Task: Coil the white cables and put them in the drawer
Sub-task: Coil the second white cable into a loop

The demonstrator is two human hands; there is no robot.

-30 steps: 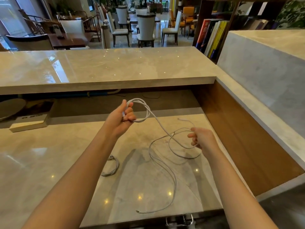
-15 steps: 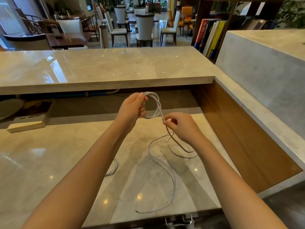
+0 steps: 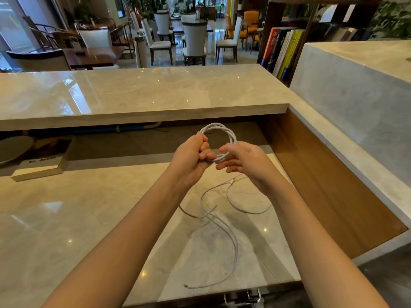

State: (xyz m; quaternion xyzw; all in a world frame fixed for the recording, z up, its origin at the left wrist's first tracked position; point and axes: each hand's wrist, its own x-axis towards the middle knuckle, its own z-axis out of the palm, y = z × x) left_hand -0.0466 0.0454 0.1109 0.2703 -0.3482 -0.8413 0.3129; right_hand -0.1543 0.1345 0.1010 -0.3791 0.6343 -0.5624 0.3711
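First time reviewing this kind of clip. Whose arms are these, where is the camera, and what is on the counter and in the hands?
No robot here: a person wears one wide-angle camera on the head, looking down at their own bare arms. The left hand grips a coil of white cable raised above a marble desk. The right hand pinches the coil's lower edge with thumb and fingers. The cable's uncoiled length lies in loose curves on the desk, its plug end near the front edge. Behind stands a raised counter.
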